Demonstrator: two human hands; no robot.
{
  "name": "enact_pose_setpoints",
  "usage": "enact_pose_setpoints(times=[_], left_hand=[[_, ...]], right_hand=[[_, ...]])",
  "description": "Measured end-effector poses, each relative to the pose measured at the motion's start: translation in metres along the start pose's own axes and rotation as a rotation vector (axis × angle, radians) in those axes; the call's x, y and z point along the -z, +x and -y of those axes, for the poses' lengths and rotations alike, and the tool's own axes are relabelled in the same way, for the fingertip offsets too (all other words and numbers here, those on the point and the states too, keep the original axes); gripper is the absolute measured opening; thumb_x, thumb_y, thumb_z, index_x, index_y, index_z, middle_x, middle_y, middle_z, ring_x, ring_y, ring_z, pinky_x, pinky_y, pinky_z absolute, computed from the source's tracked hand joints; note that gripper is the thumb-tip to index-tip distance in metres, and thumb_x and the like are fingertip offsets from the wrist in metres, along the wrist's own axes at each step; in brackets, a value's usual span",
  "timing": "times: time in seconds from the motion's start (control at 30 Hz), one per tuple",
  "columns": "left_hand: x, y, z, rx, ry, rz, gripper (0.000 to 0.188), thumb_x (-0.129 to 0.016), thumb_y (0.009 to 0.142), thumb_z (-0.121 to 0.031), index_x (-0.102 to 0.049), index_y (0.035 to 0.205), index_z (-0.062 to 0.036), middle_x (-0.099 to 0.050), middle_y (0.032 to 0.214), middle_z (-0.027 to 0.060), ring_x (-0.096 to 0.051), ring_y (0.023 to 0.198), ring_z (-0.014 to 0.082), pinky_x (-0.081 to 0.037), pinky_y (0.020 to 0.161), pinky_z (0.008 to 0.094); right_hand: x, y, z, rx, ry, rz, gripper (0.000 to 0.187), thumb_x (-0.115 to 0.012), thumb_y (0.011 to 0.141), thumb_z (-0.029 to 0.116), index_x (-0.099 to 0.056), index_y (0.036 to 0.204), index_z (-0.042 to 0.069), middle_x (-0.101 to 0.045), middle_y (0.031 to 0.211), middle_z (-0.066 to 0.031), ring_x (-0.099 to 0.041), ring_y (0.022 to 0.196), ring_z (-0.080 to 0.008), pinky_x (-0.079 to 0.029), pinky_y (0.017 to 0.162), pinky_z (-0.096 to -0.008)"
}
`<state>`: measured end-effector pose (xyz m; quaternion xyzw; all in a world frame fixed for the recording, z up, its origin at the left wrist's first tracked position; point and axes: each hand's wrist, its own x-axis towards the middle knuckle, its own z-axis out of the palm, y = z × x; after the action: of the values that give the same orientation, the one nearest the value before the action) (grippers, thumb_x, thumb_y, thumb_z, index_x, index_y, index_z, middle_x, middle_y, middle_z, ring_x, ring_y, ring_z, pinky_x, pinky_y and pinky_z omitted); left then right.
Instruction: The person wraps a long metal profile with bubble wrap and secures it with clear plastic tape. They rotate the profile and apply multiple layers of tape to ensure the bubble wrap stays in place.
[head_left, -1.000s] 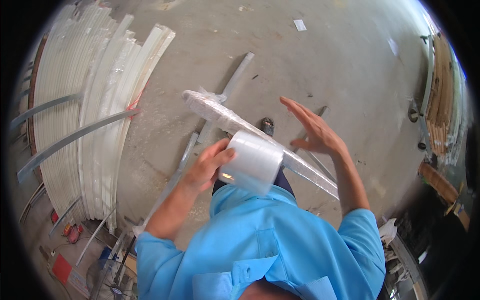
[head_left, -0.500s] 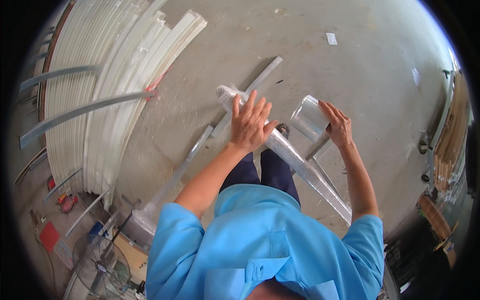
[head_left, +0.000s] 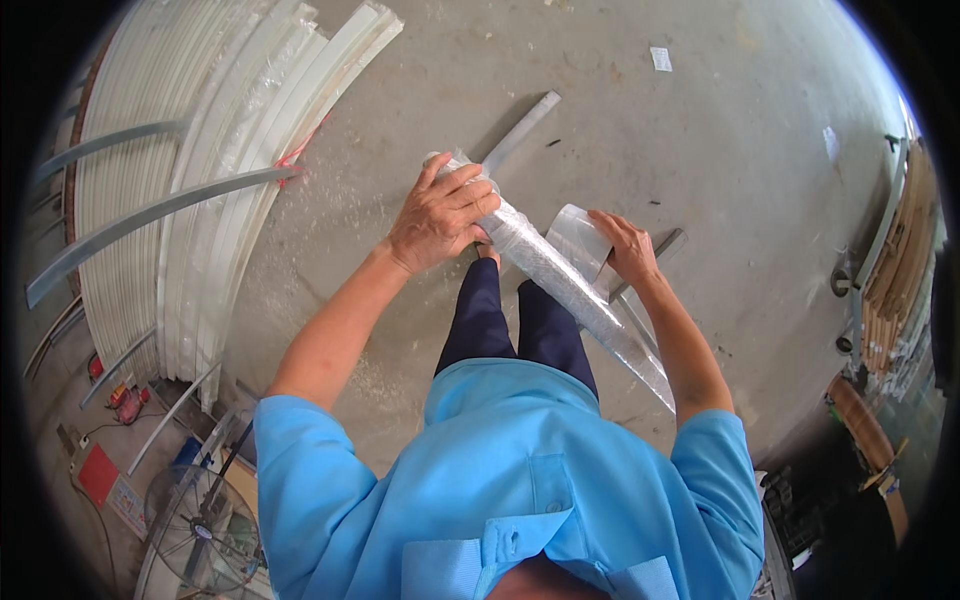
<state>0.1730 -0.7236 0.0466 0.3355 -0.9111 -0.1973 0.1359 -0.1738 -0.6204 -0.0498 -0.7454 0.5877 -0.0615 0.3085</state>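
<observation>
A long, narrow bundle (head_left: pixel 565 285) wrapped in shiny clear film slants across in front of my legs, from far left to near right. Round its far end curl the fingers of my left hand (head_left: pixel 442 212). My right hand (head_left: pixel 627 248) grips the right end of a wide roll of clear plastic film (head_left: pixel 576 238). The roll lies close against the bundle's right side, just beyond its middle. What the wrapping encloses cannot be made out.
Under the bundle, metal bars of a low stand (head_left: pixel 525 130) rest on the concrete floor. Long white strips (head_left: pixel 190 240) are stacked at left, with grey metal arms (head_left: pixel 150 225) jutting out. A fan (head_left: pixel 203 528) stands near left; brown lengths (head_left: pixel 898 270) lie far right.
My left hand has moved left, from lying spread on the bundle to curling round its far end. The film roll has come left in my right hand, nearer the bundle.
</observation>
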Motion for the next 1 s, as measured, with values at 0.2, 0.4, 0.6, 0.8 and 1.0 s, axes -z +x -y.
enact_pose_setpoints(times=[0.2,0.4,0.6,0.8,1.0], left_hand=[[-0.006,-0.011,-0.020,0.082,0.063,-0.191,0.051,-0.083,0.060,-0.026,-0.072,0.110,-0.0214,-0.064,0.122,-0.0049,-0.047,0.132,0.0194,-0.023,0.116,0.0487],[0.004,-0.003,-0.010,0.121,-0.123,-0.059,0.039,-0.079,0.071,-0.037,-0.073,0.108,-0.0244,-0.065,0.121,-0.0064,-0.045,0.133,0.0197,-0.013,0.117,0.0484],[-0.042,-0.032,-0.027,0.372,-0.157,-0.528,0.060,-0.079,0.075,-0.046,-0.062,0.122,-0.0137,-0.058,0.131,0.0070,-0.043,0.132,0.0296,-0.028,0.110,0.0487],[-0.127,-0.104,-0.084,0.824,-0.745,-0.171,0.096,-0.089,0.066,-0.037,-0.040,0.141,-0.0021,-0.047,0.141,0.0184,-0.046,0.131,0.0330,-0.035,0.110,0.0412],[-0.122,-0.153,-0.095,0.610,-0.664,0.232,0.077,-0.088,0.064,-0.029,-0.056,0.130,-0.0063,-0.056,0.133,0.0166,-0.047,0.131,0.0315,-0.034,0.110,0.0440]], right_hand=[[-0.034,0.000,0.012,-0.066,-0.006,0.154,0.085,-0.076,0.064,-0.001,-0.042,0.139,0.018,-0.061,0.124,-0.0105,-0.062,0.109,-0.0324,-0.053,0.090,-0.0408],[-0.048,0.003,0.023,-0.029,0.038,0.257,0.061,-0.060,0.083,0.005,-0.041,0.140,0.017,-0.062,0.119,-0.0141,-0.062,0.109,-0.0328,-0.052,0.092,-0.0412],[-0.036,0.008,0.033,-0.059,0.021,0.313,0.052,-0.057,0.089,0.012,-0.042,0.139,0.017,-0.063,0.121,-0.0135,-0.062,0.111,-0.0316,-0.051,0.093,-0.0409],[-0.047,0.013,0.044,-0.128,0.313,0.523,0.056,-0.061,0.090,0.018,-0.042,0.142,0.018,-0.061,0.128,-0.0152,-0.062,0.115,-0.0295,-0.050,0.097,-0.0408],[-0.067,0.002,0.030,-0.081,0.727,0.762,0.065,-0.065,0.087,0.015,-0.037,0.146,0.019,-0.057,0.133,-0.0152,-0.058,0.120,-0.0282,-0.048,0.101,-0.0414]])
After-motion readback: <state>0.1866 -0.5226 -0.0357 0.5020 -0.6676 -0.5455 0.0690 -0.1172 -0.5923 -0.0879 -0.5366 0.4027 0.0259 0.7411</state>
